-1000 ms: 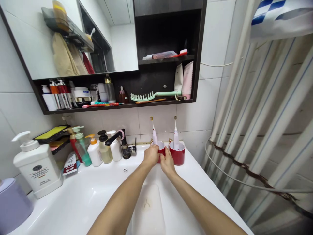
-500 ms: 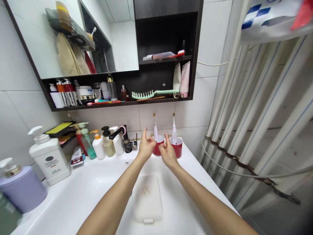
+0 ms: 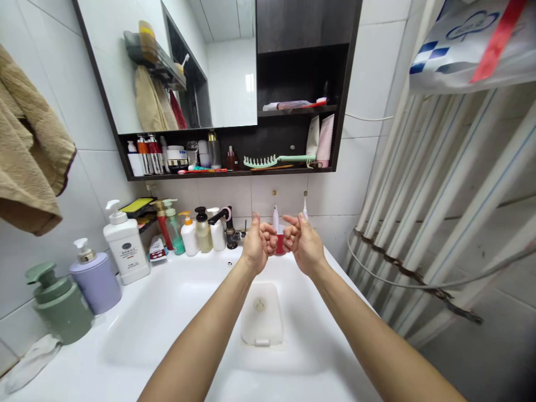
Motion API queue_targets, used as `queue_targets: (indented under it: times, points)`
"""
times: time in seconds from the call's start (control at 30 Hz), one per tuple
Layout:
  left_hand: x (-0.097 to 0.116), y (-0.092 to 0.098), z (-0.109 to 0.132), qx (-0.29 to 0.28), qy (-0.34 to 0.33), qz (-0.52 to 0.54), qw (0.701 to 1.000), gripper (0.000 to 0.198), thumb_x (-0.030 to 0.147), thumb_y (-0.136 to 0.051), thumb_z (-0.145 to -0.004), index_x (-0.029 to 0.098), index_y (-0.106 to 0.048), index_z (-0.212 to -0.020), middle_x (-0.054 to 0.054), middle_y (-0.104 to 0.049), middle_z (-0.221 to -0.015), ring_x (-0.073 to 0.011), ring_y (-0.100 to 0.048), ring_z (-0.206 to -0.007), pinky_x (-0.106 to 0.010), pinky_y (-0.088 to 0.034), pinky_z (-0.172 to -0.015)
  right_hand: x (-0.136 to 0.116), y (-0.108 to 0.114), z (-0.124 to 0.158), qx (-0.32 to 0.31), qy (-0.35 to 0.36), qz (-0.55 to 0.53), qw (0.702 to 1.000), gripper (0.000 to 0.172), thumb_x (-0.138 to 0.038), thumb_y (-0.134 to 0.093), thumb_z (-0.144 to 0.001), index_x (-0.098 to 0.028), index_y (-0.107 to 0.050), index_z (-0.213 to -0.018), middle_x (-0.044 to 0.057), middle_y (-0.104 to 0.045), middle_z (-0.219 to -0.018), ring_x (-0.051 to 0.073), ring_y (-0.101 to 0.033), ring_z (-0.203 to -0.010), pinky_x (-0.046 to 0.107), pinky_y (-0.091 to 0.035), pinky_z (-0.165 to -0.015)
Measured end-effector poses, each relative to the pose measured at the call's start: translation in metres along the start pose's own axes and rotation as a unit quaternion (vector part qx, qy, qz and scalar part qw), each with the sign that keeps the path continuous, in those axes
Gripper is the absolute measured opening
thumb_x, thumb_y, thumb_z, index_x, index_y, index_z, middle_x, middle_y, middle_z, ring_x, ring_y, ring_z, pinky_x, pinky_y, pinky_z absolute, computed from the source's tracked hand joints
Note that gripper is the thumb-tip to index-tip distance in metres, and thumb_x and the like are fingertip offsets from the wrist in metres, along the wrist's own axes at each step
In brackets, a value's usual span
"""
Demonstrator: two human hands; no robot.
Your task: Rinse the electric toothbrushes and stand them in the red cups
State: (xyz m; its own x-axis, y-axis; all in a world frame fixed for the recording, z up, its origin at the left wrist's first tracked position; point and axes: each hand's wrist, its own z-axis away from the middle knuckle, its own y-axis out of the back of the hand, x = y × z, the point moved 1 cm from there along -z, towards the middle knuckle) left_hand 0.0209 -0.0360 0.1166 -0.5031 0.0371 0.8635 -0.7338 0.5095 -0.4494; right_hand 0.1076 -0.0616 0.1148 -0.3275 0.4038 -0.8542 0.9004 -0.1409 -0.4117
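Both hands are raised over the back of the white sink (image 3: 167, 312). My left hand (image 3: 258, 245) has its thumb up and its fingers curled in, with nothing visible in it. To its right, my right hand (image 3: 305, 244) has the index finger stretched out to the left and the other fingers half curled; it holds nothing visible. A small gap separates the hands. Behind them stands a red cup (image 3: 281, 245) with a pink electric toothbrush (image 3: 275, 216). A second toothbrush (image 3: 305, 207) is partly hidden by my right hand. A translucent box (image 3: 262, 324) lies in the basin.
A black faucet (image 3: 230, 229) and several pump bottles (image 3: 190, 237) line the back rim. More bottles, including a purple one (image 3: 98, 282), stand at left. Above is a dark mirror cabinet (image 3: 305, 61). White pipes (image 3: 435, 184) run down the right side; a brown towel (image 3: 29, 145) hangs at left.
The view has shifted left and back, bringing the towel and green bottle into sight. My hands have come up and nearer, and my right hand now covers the right cup.
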Motion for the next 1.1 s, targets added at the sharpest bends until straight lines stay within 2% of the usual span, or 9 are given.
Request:
queue_targets:
  times: [0.07, 0.17, 0.3, 0.4, 0.47, 0.53, 0.63, 0.87, 1.1]
  points:
    - [-0.002, 0.000, -0.002, -0.020, 0.062, -0.018, 0.998, 0.055, 0.065, -0.013, -0.059, 0.016, -0.033, -0.045, 0.005, -0.030, -0.027, -0.0026, -0.020, -0.024, -0.017, -0.009, -0.031, 0.003, -0.003, -0.001, 0.010, -0.016, 0.044, 0.999, 0.042, -0.053, -0.029, -0.066, -0.016, -0.041, -0.049, -0.008, -0.033, -0.035, 0.002, -0.027, -0.026, 0.017, -0.022, -0.028]
    - [-0.006, 0.001, -0.005, -0.037, 0.102, -0.047, 0.993, 0.058, 0.067, -0.005, -0.056, 0.017, -0.029, -0.040, 0.004, -0.026, -0.024, -0.0027, -0.018, -0.022, -0.017, -0.006, -0.031, 0.012, -0.002, -0.006, 0.028, -0.004, 0.164, 0.986, 0.048, -0.056, -0.020, -0.067, -0.019, -0.024, -0.038, -0.007, -0.026, -0.031, 0.003, -0.025, -0.025, 0.018, -0.021, -0.028]
    - [-0.026, 0.012, -0.011, -0.017, 0.134, -0.083, 0.987, 0.060, 0.067, -0.001, -0.056, 0.017, -0.029, -0.039, 0.004, -0.025, -0.025, -0.0024, -0.016, -0.023, -0.018, -0.006, -0.032, 0.028, 0.022, -0.028, 0.095, 0.003, 0.421, 0.902, 0.048, -0.053, -0.015, -0.069, -0.020, -0.028, -0.037, -0.002, -0.037, -0.036, 0.009, -0.040, -0.035, 0.022, -0.034, -0.037]
    - [-0.053, 0.030, -0.010, 0.023, 0.174, -0.103, 0.979, 0.060, 0.067, -0.002, -0.056, 0.017, -0.029, -0.039, 0.005, -0.024, -0.025, -0.0025, -0.017, -0.024, -0.018, -0.005, -0.033, 0.036, 0.058, -0.055, 0.168, 0.000, 0.488, 0.856, 0.038, -0.049, -0.031, -0.067, -0.017, -0.045, -0.050, 0.006, -0.052, -0.061, 0.019, -0.051, -0.066, 0.029, -0.038, -0.058]
    - [-0.070, 0.040, -0.007, 0.051, 0.208, -0.116, 0.970, 0.059, 0.067, -0.006, -0.057, 0.016, -0.030, -0.039, 0.005, -0.025, -0.025, -0.0024, -0.017, -0.024, -0.018, -0.005, -0.033, 0.040, 0.083, -0.071, 0.221, -0.017, 0.520, 0.825, 0.032, -0.043, -0.041, -0.065, -0.014, -0.050, -0.074, 0.013, -0.049, -0.091, 0.025, -0.042, -0.090, 0.034, -0.035, -0.070]
    - [-0.084, 0.047, -0.004, 0.070, 0.232, -0.129, 0.962, 0.058, 0.067, -0.010, -0.056, 0.016, -0.032, -0.041, 0.005, -0.028, -0.026, -0.0024, -0.018, -0.024, -0.018, -0.006, -0.034, 0.044, 0.104, -0.083, 0.239, -0.059, 0.540, 0.805, 0.035, -0.037, -0.045, -0.065, -0.012, -0.046, -0.090, 0.015, -0.042, -0.103, 0.025, -0.039, -0.095, 0.038, -0.034, -0.073]
    - [-0.093, 0.052, 0.000, 0.080, 0.247, -0.143, 0.955, 0.056, 0.067, -0.018, -0.055, 0.015, -0.037, -0.046, 0.005, -0.034, -0.029, -0.0023, -0.022, -0.026, -0.017, -0.011, -0.035, 0.050, 0.125, -0.092, 0.209, -0.139, 0.559, 0.791, 0.027, -0.029, -0.040, -0.073, -0.014, -0.044, -0.095, 0.008, -0.047, -0.098, 0.016, -0.047, -0.084, 0.034, -0.039, -0.069]
    - [-0.089, 0.055, 0.005, 0.082, 0.186, -0.177, 0.963, 0.036, 0.049, -0.040, -0.059, 0.013, -0.043, -0.059, 0.005, -0.041, -0.042, -0.0029, -0.033, -0.034, -0.017, -0.020, -0.037, 0.038, 0.136, -0.060, 0.126, -0.176, 0.629, 0.747, 0.024, -0.027, -0.038, -0.074, -0.013, -0.047, -0.090, 0.004, -0.051, -0.089, 0.011, -0.050, -0.074, 0.030, -0.042, -0.064]
    - [-0.087, 0.031, -0.002, 0.095, 0.043, -0.329, 0.939, 0.022, 0.028, -0.049, -0.059, 0.014, -0.048, -0.076, -0.006, -0.054, -0.075, -0.0103, -0.049, -0.064, -0.021, -0.036, -0.054, 0.041, 0.104, -0.002, 0.069, -0.085, 0.652, 0.750, 0.017, -0.015, -0.041, -0.064, -0.012, -0.057, -0.068, 0.004, -0.056, -0.047, 0.014, -0.053, -0.052, 0.023, -0.036, -0.050]
